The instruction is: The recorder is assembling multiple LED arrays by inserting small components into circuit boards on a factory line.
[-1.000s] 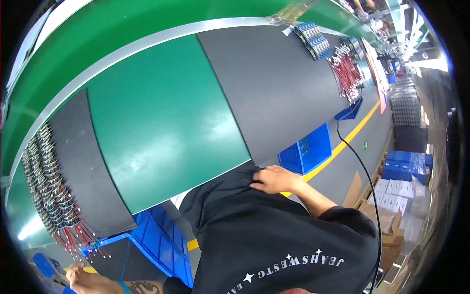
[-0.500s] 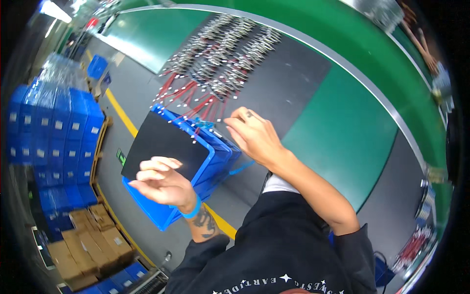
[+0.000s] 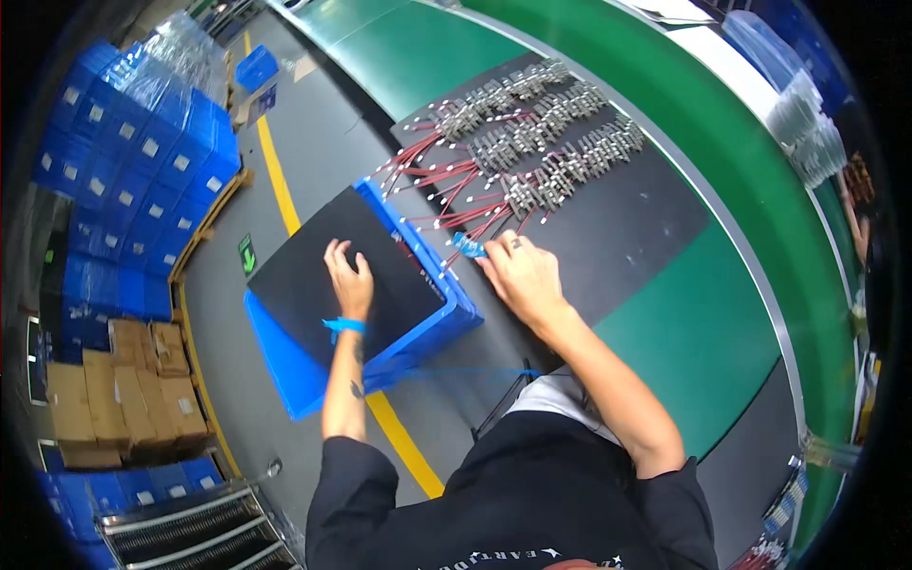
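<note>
Pinching a small, crumpled bright-blue piece in the right hand, mid-frame. Left hand unclenched, holding nothing, over a flat black sheet at a blue plastic bin, left of centre; can't tell if touching. Upper centre: three rows of silvery parts with red white-tipped wires, on a dark grey mat. Upper left: stacked blue boxes.

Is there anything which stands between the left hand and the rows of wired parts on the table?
Yes: the table-side rim of the blue bin lies between the left hand and the wired parts, as do their red leads. The right hand is beside this path.
</note>
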The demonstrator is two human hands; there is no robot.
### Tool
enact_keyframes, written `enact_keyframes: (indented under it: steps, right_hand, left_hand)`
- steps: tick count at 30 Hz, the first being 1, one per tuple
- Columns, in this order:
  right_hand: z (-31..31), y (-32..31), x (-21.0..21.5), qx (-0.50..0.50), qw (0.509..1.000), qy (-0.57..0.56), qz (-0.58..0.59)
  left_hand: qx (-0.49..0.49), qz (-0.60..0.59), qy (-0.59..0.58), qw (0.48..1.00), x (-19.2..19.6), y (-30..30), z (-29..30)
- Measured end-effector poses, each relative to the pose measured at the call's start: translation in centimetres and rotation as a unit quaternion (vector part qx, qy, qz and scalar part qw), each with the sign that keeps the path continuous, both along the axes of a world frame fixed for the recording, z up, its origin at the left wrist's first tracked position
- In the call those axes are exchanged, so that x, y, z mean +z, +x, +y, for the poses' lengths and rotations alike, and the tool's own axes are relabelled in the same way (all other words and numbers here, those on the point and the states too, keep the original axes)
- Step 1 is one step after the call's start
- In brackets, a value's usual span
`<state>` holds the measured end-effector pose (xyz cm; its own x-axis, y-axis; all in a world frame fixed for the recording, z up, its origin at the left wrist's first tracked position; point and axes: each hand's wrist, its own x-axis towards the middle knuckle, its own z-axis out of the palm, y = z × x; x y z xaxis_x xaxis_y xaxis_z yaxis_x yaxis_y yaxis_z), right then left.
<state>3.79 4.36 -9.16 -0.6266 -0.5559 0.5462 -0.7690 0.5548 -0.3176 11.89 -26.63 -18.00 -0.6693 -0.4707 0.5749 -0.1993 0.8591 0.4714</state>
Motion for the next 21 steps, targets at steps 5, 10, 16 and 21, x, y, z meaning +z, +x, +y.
enact_keyframes:
  steps: [5, 10, 16, 21]
  right_hand:
    - [-0.1, -0.6, -0.6, -0.049, 0.998, -0.032, 0.006]
    - [0.5, -0.3, 1.2, -0.021, 0.999, -0.004, -0.042]
    - [-0.2, -0.4, 0.2, -0.045, 0.999, 0.006, -0.029]
    - [0.2, -2.0, 0.8, -0.140, 0.983, -0.120, -0.008]
  left_hand:
    - [0.085, -0.209, 0.014, 0.974, -4.6, -5.1, -11.9]
    - [0.133, -0.342, 0.022, 0.930, -5.0, -9.5, -14.4]
    - [0.159, -0.397, 0.022, 0.904, -6.2, -11.1, -19.7]
    - [0.154, -0.457, 0.058, 0.874, -7.6, -13.6, -21.5]
